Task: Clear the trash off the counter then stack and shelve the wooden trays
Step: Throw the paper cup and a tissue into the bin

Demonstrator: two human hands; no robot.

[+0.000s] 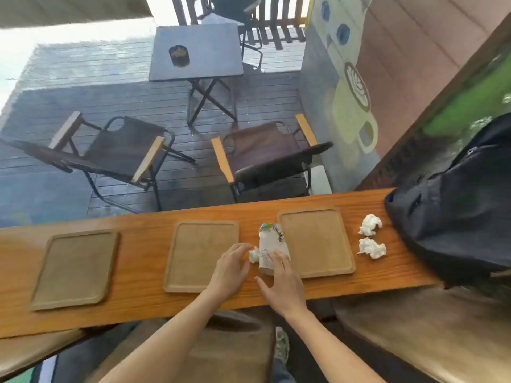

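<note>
Three wooden trays lie flat on the long wooden counter: a left tray, a middle tray and a right tray. A flattened white carton lies between the middle and right trays. My right hand rests its fingers on the carton's near end, fingers apart. My left hand reaches over the middle tray's right edge, its fingertips touching a small crumpled tissue beside the carton. Two more crumpled tissues, one farther and one nearer, lie right of the right tray.
A black backpack sits on the counter's right end, close to the tissues. Beyond the counter, on a deck, stand two folding chairs and a small dark table with an ashtray. Brown stool seats show below the counter's near edge.
</note>
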